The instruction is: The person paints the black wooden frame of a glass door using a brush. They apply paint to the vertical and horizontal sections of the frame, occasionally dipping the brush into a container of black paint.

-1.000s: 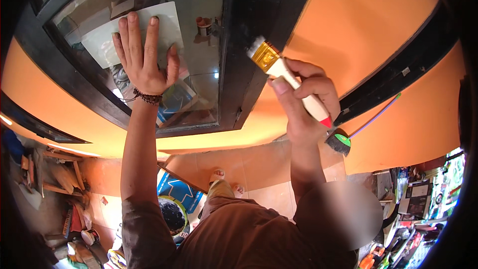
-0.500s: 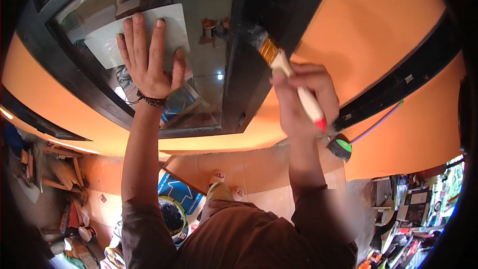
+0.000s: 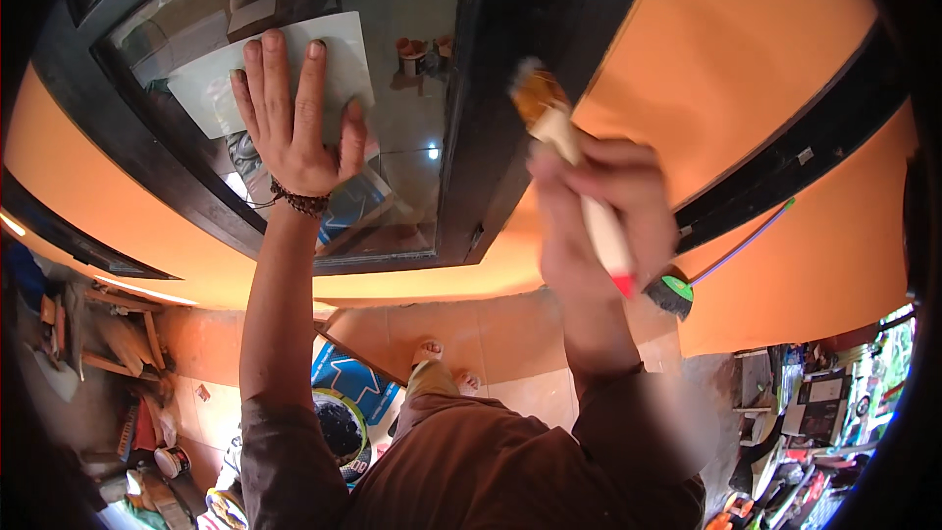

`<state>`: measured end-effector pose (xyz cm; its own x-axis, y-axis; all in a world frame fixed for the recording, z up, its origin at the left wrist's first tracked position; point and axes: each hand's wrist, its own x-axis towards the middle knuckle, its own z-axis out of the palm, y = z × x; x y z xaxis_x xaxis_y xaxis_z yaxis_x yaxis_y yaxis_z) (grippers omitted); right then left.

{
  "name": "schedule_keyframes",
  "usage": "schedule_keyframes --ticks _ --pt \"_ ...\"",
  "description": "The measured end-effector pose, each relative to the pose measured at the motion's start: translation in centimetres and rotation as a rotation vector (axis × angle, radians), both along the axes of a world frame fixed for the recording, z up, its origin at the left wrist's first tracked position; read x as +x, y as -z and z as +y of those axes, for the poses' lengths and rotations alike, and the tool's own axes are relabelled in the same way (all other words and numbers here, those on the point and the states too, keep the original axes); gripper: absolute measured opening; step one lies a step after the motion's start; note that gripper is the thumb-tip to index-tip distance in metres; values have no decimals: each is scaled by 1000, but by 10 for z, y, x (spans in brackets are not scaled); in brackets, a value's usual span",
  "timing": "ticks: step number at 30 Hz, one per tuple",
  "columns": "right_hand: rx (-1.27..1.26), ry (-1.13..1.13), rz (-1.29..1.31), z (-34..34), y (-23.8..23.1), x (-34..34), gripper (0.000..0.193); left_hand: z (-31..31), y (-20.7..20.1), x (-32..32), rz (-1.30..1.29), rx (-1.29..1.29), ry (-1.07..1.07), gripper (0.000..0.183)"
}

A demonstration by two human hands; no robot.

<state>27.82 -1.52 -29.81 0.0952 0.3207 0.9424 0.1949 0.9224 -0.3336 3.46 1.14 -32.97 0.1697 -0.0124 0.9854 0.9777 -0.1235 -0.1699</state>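
My left hand (image 3: 294,128) lies flat with fingers stretched on a pale sheet (image 3: 211,88), pressing it against the window glass (image 3: 407,172). A dark beaded bracelet circles that wrist. In my right hand (image 3: 613,211) is a paintbrush (image 3: 559,128) with a cream handle, a red tip at its end and an amber ferrule band. The hand and the brush are smeared by motion. The bristles point up toward the black window frame (image 3: 510,88); whether they touch it I cannot tell.
Orange wall (image 3: 746,49) surrounds the frame. A green and black broom head (image 3: 673,294) leans at the right. By my feet are a bucket with dark contents (image 3: 339,427) and a blue box (image 3: 343,368). Wood scraps (image 3: 123,339) lie left, piled clutter (image 3: 814,412) right.
The brush has shifted slightly and tilted a little more upright, its bristles moving right along the black frame. My left hand and the sheet stay almost in place.
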Motion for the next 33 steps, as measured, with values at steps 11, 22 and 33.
schedule_keyframes --ticks 11,22,33 --pt "179 52 -182 7 -1 -8 22 3 -1 1 8 15 7 54" --pt "26 -2 -264 -4 5 -4 23 0 1 0 -1 -10 -6 54" --pt "-109 -55 -218 -15 36 -12 21 0 0 1 0 -3 -3 53"
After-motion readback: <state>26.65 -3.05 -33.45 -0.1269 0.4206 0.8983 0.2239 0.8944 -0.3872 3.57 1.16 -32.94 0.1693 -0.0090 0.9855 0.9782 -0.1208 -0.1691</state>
